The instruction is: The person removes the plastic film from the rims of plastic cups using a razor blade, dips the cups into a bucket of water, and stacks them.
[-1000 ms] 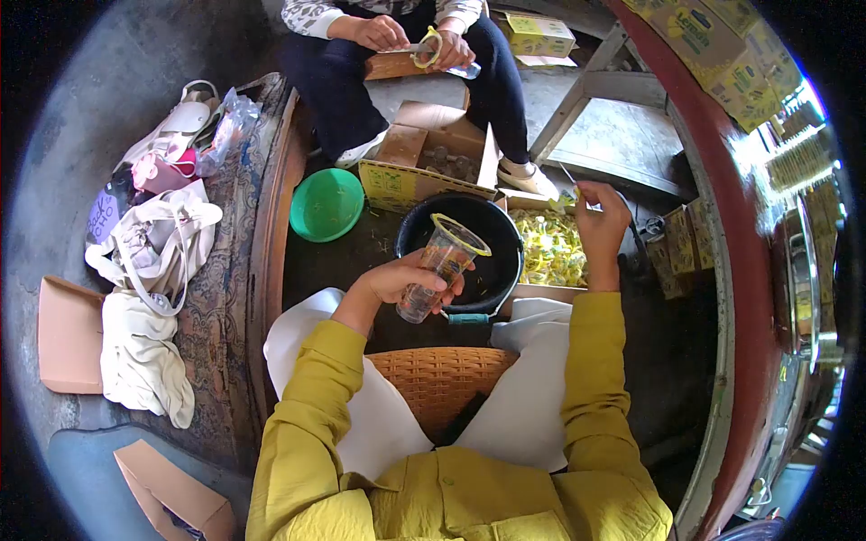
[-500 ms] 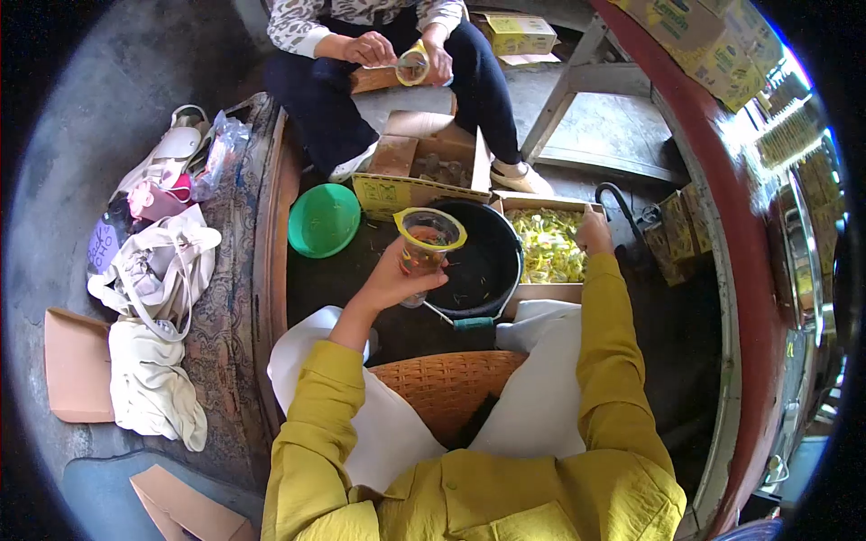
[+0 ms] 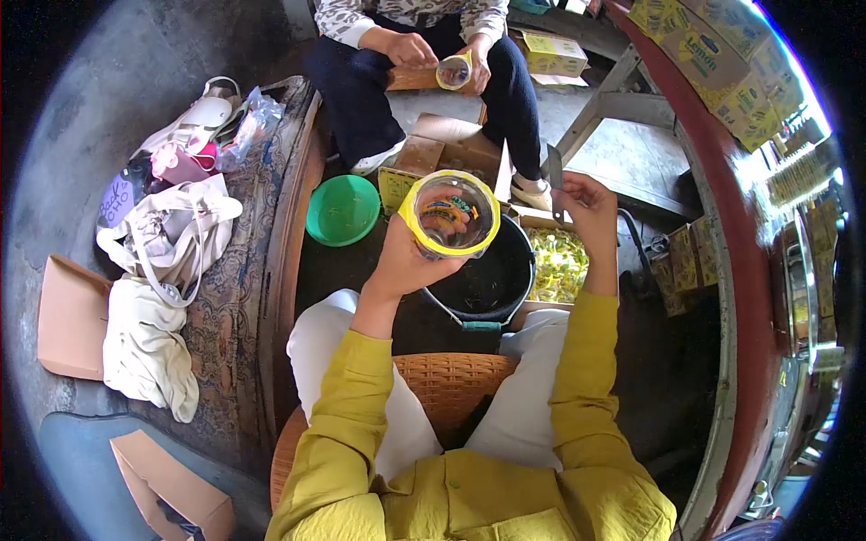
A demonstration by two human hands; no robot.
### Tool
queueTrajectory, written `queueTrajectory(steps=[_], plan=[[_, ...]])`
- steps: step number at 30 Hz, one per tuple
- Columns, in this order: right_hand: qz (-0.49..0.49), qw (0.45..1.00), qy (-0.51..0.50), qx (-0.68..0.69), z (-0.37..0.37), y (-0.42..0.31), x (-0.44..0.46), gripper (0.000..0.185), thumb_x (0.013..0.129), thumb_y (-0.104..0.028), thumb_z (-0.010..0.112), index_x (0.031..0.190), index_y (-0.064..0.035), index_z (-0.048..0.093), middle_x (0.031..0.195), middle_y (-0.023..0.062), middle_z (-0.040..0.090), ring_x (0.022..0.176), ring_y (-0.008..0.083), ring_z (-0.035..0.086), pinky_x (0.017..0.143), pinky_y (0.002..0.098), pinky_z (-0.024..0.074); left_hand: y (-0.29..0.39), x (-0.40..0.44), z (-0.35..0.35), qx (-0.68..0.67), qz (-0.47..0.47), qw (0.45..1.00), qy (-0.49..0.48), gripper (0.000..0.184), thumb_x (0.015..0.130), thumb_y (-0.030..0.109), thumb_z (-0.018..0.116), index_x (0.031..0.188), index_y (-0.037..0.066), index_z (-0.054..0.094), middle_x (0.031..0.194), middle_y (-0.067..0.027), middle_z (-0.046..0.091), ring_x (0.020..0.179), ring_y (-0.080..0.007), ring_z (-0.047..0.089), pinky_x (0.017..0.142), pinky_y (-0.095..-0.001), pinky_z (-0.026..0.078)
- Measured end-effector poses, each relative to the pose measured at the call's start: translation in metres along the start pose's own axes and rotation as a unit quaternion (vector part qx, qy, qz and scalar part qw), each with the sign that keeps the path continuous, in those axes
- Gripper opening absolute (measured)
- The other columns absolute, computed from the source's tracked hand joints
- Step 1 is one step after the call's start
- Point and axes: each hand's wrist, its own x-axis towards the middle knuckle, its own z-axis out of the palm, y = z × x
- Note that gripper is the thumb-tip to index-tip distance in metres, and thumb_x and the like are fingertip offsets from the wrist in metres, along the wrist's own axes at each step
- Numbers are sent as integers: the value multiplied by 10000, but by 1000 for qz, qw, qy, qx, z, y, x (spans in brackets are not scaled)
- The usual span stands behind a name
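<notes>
While my left hand (image 3: 403,257) wraps the cup (image 3: 458,224), likely light and squashable, best held below its rim (image 3: 409,214), my right hand (image 3: 588,200) pinches a knife (image 3: 555,171) right of that grip.

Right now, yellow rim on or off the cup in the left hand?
On. The yellow rim encircles the mouth of the clear cup gripped in the left hand.

A plastic cup (image 3: 456,227) is in the left hand (image 3: 404,257), a knife (image 3: 555,169) in the right hand (image 3: 588,206); the bucket (image 3: 492,293) stands before the wicker stool (image 3: 456,380), between basin (image 3: 343,211) and carton (image 3: 541,222).
</notes>
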Motion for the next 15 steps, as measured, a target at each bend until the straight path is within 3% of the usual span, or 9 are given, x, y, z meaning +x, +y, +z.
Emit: queueTrajectory(steps=[6, 9, 15], plan=[[-102, 989, 77, 76, 21, -76, -39, 261, 705, 69, 660, 957, 14, 628, 796, 49, 601, 717, 86, 576, 621, 206, 489, 22, 4, 0, 103, 98, 990, 6, 617, 534, 89, 764, 1091, 11, 511, 921, -71, 601, 801, -104, 576, 747, -245, 471], [-155, 983, 89, 50, 24, -91, -45, 233, 705, 81, 655, 928, 17, 636, 790, 51, 586, 703, 93, 581, 617, 206, 486, 21, 0, -3, 101, 82, 992, -10, 670, 554, 101, 752, 1150, -4, 463, 1011, -105, 569, 889, -158, 573, 805, -278, 453], [-189, 977, 104, -5, 29, -107, -55, 203, 700, 72, 653, 895, 17, 643, 744, 61, 595, 672, 105, 589, 594, 205, 472, 17, -3, -11, 207, 143, 967, 43, 727, 645, 54, 668, 1269, -36, 306, 1200, -182, 432, 1086, -289, 480, 936, -338, 361]])
